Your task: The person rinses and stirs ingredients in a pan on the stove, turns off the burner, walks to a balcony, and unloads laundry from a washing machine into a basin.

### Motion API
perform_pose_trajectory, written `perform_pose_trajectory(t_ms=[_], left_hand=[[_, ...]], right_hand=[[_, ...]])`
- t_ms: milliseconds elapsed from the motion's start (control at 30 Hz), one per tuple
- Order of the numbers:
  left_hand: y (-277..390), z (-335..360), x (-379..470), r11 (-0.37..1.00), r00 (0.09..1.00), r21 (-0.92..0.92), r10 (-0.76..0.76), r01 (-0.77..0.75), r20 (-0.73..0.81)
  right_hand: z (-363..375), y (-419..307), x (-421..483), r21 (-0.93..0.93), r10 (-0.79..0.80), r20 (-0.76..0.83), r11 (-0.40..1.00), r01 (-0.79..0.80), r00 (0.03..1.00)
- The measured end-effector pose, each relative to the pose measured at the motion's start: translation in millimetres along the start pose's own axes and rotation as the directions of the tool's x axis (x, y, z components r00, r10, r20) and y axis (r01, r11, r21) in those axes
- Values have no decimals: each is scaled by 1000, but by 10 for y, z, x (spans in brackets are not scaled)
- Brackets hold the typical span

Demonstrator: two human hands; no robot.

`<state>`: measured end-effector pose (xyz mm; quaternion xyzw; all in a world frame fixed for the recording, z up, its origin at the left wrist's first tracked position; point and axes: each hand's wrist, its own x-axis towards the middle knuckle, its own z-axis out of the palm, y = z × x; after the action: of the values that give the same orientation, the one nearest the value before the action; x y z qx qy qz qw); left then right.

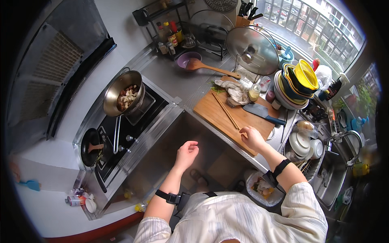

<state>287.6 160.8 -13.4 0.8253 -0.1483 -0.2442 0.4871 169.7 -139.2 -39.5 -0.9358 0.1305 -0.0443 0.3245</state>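
Observation:
My right hand [252,138] is over the wooden cutting board [209,111], just beside the near ends of a pair of wooden chopsticks [225,110]. Its fingers are loosely bent and I see nothing in them. To its upper right lies a cleaver [256,111] with a dark handle. A crumpled cloth [235,91] and a small glass jar of pale yellow contents [254,92] rest at the back of the board. My left hand [187,154], loosely curled and holding nothing visible, hangs above the floor between board and stove.
On the gas stove [158,103] stands a steel wok [109,101] holding chopped food; a black frying pan [89,142] is nearer. A wooden spatula [209,67] lies across a purple bowl [184,59]. Stacked basins [291,95], a dish rack [287,152] and sink [331,182] line the right.

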Motion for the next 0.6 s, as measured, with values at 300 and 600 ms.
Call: perform_pose_trajectory(t_ms=[300, 600], left_hand=[[157, -527, 1031, 995, 989, -1, 98, -99, 112], [338, -273, 2195, 965, 973, 185, 154, -185, 170]], right_hand=[[254, -123, 1441, -138, 39, -168, 988, -62, 985], [277, 219, 2632, -145, 229, -282, 950, -277, 932]])
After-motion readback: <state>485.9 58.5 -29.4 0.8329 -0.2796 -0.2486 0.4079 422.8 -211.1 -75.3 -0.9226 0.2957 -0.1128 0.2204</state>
